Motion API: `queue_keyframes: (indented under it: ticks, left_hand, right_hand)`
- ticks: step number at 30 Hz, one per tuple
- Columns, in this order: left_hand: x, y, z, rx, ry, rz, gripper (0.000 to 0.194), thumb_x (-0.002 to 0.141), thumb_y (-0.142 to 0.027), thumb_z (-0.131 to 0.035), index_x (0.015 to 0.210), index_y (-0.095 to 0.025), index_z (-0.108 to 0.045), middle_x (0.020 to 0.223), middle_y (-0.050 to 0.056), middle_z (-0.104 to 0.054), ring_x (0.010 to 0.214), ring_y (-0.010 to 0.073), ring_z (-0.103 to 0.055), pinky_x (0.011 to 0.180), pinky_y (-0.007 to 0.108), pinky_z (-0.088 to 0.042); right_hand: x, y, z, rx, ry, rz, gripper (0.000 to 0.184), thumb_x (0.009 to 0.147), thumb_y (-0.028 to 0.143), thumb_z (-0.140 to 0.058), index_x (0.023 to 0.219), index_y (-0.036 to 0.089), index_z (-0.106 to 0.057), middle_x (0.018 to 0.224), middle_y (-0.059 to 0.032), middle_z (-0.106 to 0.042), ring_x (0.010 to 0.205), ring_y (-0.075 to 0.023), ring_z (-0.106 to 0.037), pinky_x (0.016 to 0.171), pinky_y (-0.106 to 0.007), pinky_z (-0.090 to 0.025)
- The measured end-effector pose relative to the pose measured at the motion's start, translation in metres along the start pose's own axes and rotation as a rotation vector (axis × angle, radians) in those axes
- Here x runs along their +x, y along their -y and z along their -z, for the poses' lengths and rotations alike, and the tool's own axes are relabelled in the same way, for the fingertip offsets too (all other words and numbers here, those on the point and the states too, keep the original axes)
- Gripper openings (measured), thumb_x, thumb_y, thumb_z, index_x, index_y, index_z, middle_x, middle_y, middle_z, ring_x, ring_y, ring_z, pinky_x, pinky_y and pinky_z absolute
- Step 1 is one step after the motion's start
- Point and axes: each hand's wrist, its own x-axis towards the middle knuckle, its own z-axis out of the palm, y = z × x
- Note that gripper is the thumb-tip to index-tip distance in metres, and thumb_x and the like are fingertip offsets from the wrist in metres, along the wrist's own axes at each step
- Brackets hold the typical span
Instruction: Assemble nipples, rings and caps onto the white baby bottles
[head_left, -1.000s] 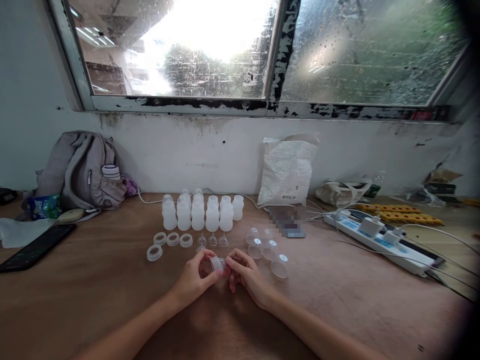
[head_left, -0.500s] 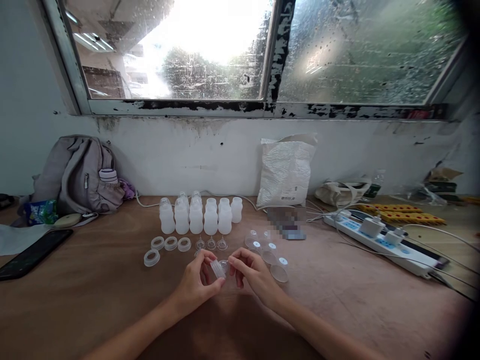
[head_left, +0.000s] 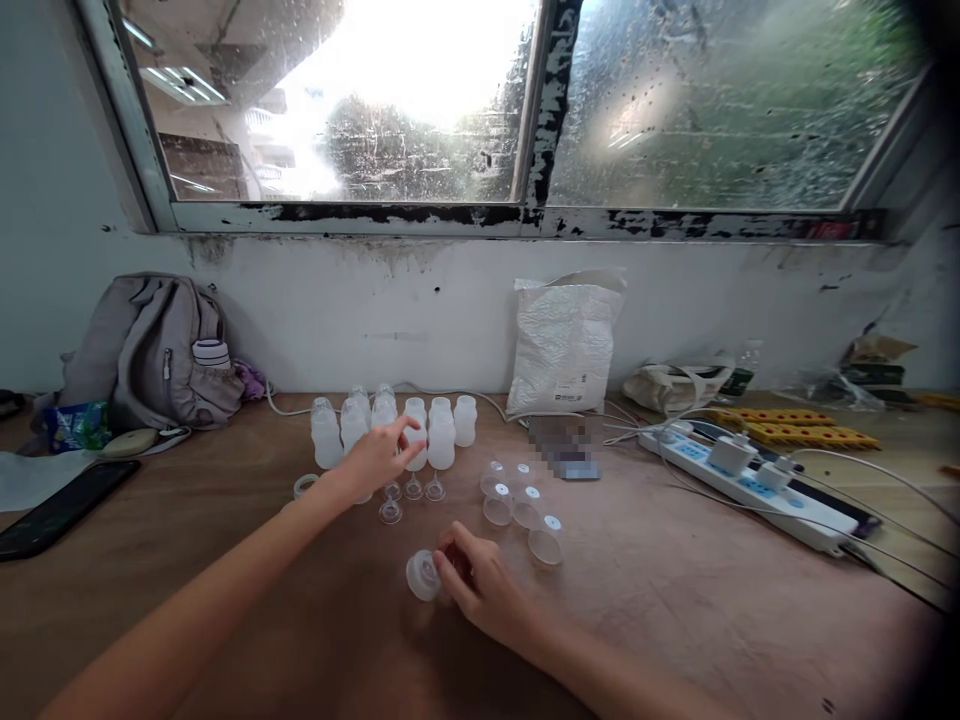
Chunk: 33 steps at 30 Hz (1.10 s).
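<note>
My right hand [head_left: 487, 585] pinches a clear bottle nipple set in a white screw ring [head_left: 423, 576], held low over the table's middle. Its ring side faces left. My left hand [head_left: 382, 455] reaches over the front row of frosted baby bottles, fingers apart and nothing seen in them. Its fingertips are by an uncapped bottle [head_left: 415, 430]; contact cannot be told. Another uncapped bottle [head_left: 442, 435] stands just right of it. Loose clear nipples [head_left: 391, 508] lie in front of the bottles. My left forearm hides most of the white rings [head_left: 304, 486].
Several clear dome caps [head_left: 545, 545] lie right of centre. Behind stand a white padded mailer [head_left: 562, 350] and a grey backpack [head_left: 161, 350]. A power strip [head_left: 757, 490] with cables lies at right, a black phone [head_left: 67, 510] at far left.
My left hand has let go of the nipple and ring and moved up and left to the bottles. My right hand has kept them and lowered slightly.
</note>
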Motion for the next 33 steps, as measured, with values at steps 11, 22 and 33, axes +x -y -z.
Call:
queue_keyframes:
  ticks: [11,22,33]
  left_hand:
    - [0.044,0.009,-0.032,0.322,-0.005,0.180,0.022,0.087,-0.027,-0.036,0.100,-0.014,-0.047,0.086,0.012,-0.064,0.078,0.0232,-0.062,0.063,0.028,-0.042]
    - [-0.029,-0.028,-0.006,0.382,-0.287,0.025,0.028,0.089,-0.039,-0.029,0.095,-0.021,-0.050,0.073,0.001,-0.060,0.063,0.0142,-0.058,0.054,0.021,-0.036]
    - [-0.086,-0.014,-0.042,0.057,-0.306,-0.092,0.041,0.077,-0.042,-0.052,0.110,-0.021,-0.039,0.091,0.004,-0.050,0.071,0.0156,-0.054,0.059,0.027,-0.044]
  right_hand:
    - [0.000,-0.004,-0.001,-0.122,0.004,0.091,0.006,0.082,0.021,-0.041,0.077,0.020,-0.041,0.060,0.0034,-0.048,0.052,-0.0097,-0.045,0.051,-0.020,-0.033]
    - [0.002,0.002,0.007,-0.015,-0.154,0.030,0.007,0.081,0.021,-0.043,0.075,0.020,-0.043,0.058,0.0034,-0.046,0.051,-0.0102,-0.044,0.050,-0.021,-0.033]
    - [0.007,0.007,0.014,0.074,-0.234,-0.080,0.010,0.077,0.020,-0.044,0.067,0.020,-0.044,0.057,0.0031,-0.045,0.051,-0.0112,-0.042,0.050,-0.023,-0.033]
